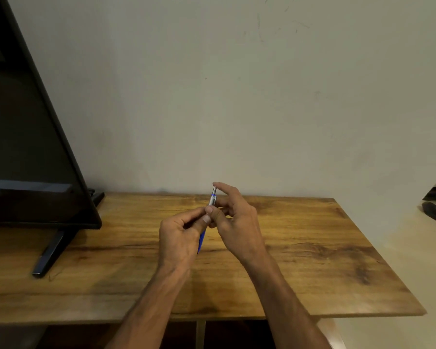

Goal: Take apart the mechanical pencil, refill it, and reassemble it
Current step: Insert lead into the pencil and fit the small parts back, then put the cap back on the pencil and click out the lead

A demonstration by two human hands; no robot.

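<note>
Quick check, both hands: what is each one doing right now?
Left hand: closed, holding the pencil by its blue barrel.
Right hand: closed, pinching the pencil's silver top end.

Both hands, L [180,235] & R [233,217], grip mech. pencil [212,199] upright above wooden table [312,260].

The slim metal-and-plastic mechanical pencil [213,197] was silver along its upper part, crossed by one thin blue ring, and bright blue along its lower barrel. The rectangular wooden surface [312,248] was honey-brown, streaked with darker brown grain and a few near-black patches. The large flat screen [23,147] was glossy black, and its slanted stand leg [51,253] was black too. The plain painted wall [237,96] was pale grey-beige, flecked with faint dark scuffs toward the top right.
</note>
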